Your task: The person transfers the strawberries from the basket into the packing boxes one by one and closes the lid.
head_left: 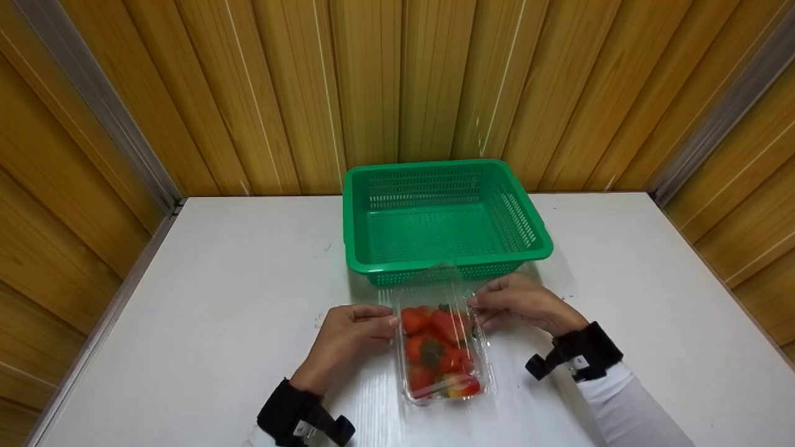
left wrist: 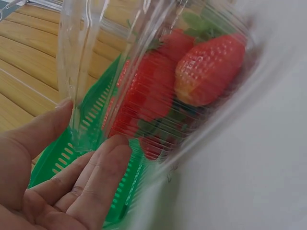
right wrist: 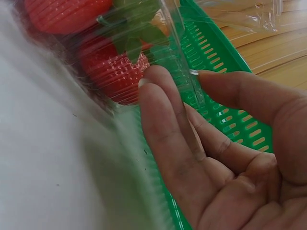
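Hands on the strawberry box
left hand point(head_left: 348, 338) and right hand point(head_left: 518, 304) each pinched the clear clamshell point(head_left: 444, 354) lid edge, green basket point(head_left: 444, 217) just behind

Red strawberries point(head_left: 435, 338) fill a clear box point(head_left: 445, 385) before a green slotted basket point(head_left: 444, 217) on a white table point(head_left: 205, 298).
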Tool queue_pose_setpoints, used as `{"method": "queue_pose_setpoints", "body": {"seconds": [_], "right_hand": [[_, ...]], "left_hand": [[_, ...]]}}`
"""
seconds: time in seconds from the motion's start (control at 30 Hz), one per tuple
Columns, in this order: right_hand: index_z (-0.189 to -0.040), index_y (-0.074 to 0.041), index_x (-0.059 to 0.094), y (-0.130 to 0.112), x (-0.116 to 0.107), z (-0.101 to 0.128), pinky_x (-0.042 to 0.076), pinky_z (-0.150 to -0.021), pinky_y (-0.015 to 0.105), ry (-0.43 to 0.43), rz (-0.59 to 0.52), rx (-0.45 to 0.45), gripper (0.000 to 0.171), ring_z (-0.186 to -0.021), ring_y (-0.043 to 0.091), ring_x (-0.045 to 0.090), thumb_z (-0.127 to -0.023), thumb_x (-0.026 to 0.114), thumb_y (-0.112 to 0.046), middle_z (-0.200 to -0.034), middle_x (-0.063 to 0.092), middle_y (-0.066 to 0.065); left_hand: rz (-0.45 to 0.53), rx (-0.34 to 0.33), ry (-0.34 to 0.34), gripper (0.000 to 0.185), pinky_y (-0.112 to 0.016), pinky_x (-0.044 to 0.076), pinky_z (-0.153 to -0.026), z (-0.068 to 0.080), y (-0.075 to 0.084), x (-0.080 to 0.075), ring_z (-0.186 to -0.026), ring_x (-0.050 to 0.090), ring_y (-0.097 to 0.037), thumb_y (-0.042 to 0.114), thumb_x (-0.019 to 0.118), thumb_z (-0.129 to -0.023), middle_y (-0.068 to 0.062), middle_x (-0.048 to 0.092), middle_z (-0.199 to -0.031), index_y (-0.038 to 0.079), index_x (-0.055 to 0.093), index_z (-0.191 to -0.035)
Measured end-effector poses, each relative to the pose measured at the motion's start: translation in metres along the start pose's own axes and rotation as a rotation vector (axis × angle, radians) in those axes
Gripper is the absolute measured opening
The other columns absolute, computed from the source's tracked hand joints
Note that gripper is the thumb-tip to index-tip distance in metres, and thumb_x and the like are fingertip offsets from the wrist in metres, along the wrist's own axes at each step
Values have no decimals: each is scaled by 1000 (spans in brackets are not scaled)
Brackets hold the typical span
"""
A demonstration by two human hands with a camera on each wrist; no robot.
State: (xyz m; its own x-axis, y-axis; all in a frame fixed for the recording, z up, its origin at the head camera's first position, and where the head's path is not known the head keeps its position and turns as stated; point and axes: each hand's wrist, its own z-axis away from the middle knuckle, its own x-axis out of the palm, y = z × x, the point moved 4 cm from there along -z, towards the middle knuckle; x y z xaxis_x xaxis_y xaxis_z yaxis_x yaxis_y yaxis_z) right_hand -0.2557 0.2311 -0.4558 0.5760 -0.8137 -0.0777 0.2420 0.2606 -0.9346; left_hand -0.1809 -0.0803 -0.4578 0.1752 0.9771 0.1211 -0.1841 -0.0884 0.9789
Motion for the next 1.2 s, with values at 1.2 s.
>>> {"method": "queue_pose_setpoints", "body": {"seconds": [1.2], "right_hand": [[-112, 6, 73, 1, 3, -7, 65, -78, 32, -46, -134, -25, 22, -80, 17, 73, -108, 57, -8, -94, 75, 11]], "left_hand": [[-31, -22, -9, 47, -43, 67, -81, 2, -1, 3, -86, 77, -27, 18, 85, -91, -19, 78, -103, -13, 70, -123]]}}
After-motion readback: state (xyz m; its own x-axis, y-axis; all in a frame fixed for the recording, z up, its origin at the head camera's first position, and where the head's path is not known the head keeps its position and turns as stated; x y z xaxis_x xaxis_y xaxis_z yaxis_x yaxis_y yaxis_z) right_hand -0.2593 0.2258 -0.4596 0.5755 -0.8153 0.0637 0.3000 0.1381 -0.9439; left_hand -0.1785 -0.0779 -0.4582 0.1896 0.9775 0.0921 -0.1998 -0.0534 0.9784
